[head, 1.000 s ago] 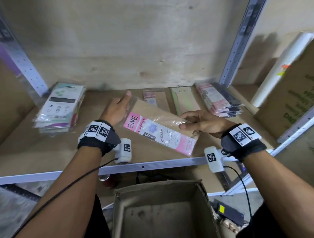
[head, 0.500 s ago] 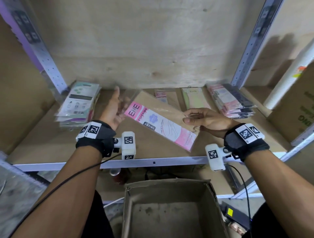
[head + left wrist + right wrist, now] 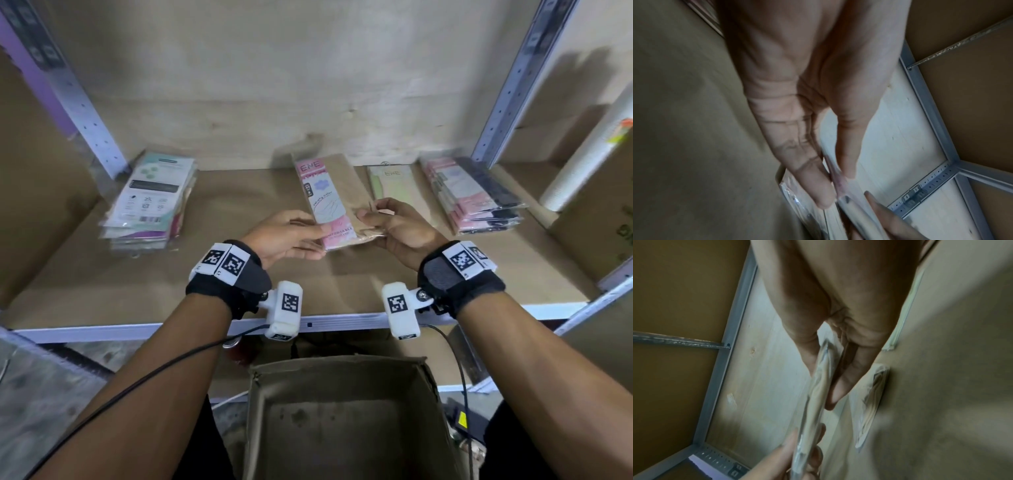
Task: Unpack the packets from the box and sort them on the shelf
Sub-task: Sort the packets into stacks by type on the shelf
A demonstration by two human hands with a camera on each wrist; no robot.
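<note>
A pink and tan packet [image 3: 329, 198] with a pink-and-white label lies lengthwise over the middle of the wooden shelf [image 3: 239, 274]. My left hand [image 3: 291, 236] pinches its near left corner, thumb on top. My right hand [image 3: 394, 226] pinches its near right edge. In the left wrist view the packet's edge [image 3: 840, 183] sits between my thumb and fingers. The right wrist view shows the packet edge-on [image 3: 818, 386] held by thumb and fingers. The cardboard box [image 3: 342, 421] stands open below the shelf, its visible floor bare.
On the shelf lie a stack of white and teal packets [image 3: 150, 202] at the left, a green packet [image 3: 394, 181] behind my right hand, and a pink and dark stack [image 3: 472, 195] at the right. Metal uprights [image 3: 85, 113] flank the bay. A white roll [image 3: 589, 154] leans far right.
The packet has turned from slanting across the shelf to pointing straight back. My left hand came off its far left end and now pinches the near corner. The right hand kept its hold.
</note>
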